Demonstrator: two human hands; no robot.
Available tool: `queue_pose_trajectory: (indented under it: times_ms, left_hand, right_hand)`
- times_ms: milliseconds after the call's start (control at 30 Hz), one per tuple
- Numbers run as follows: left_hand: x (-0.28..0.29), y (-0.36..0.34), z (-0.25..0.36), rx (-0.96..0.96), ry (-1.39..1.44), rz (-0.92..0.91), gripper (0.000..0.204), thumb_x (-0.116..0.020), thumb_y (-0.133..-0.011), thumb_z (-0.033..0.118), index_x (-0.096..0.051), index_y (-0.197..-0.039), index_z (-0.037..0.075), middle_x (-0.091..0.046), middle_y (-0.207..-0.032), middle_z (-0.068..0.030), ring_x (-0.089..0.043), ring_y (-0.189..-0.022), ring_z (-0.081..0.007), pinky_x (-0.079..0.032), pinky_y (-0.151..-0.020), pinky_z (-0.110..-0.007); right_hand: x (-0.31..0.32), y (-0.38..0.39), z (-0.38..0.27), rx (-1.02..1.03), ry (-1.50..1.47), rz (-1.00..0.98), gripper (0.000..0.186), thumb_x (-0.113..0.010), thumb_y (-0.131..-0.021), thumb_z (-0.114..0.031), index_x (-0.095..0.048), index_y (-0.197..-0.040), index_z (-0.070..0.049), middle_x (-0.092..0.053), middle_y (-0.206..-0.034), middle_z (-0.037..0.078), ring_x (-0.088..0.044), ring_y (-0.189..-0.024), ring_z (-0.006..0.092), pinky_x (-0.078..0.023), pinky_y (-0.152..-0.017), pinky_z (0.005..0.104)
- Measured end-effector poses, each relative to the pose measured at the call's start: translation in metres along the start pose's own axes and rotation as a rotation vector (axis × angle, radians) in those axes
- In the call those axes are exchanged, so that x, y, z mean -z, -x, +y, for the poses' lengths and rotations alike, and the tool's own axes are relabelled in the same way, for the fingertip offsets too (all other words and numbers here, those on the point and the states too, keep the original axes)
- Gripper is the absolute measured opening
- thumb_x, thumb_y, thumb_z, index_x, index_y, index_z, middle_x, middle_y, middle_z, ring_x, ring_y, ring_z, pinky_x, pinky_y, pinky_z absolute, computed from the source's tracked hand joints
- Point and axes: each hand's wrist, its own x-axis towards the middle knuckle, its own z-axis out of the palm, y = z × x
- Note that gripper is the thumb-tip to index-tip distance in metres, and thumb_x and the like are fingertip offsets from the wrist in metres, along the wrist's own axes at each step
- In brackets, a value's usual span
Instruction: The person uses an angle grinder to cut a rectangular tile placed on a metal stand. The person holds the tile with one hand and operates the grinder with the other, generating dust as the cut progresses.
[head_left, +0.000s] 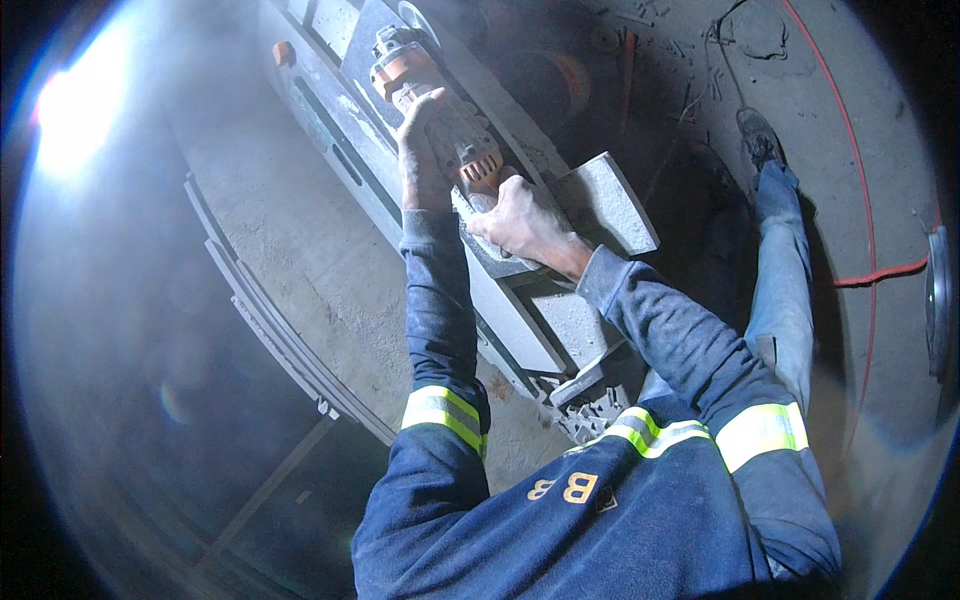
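A dusty orange and grey angle grinder (462,138) is held in both hands over a long grey workpiece (372,45). My left hand (420,165) is closed around the left side of its body, near the orange head. Lower down, my right hand (525,215) grips the rear handle end. The grinder's head points away from me, toward the top of the view. A rounded pale edge shows beside the head; whether the disc touches the workpiece I cannot tell.
A pale rectangular block (605,205) juts out right of the workpiece. Broken offcuts (595,415) lie near my body. Long thin strips (265,320) curve along the left. A red hose (852,135) crosses the floor at right. Bright light and dust haze the upper left.
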Motion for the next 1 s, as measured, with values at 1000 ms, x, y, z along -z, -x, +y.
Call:
queue_pose_trajectory:
  times_ms: [1000]
  left_hand:
    - [-0.007, 0.007, 0.005, -0.011, -0.001, -0.006, 0.026, -0.061, -0.090, 0.026, -0.064, -0.105, 0.005, -0.061, -0.095, -0.0059, -0.063, -0.082, -0.0169, -0.053, -0.072, -0.031]
  right_hand:
    - [0.008, 0.010, -0.017, -0.098, 0.074, -0.051, 0.055, -0.073, -0.078, -0.029, -0.060, -0.099, 0.021, -0.067, -0.087, 0.025, -0.070, -0.081, 0.0277, -0.056, -0.070, 0.0356]
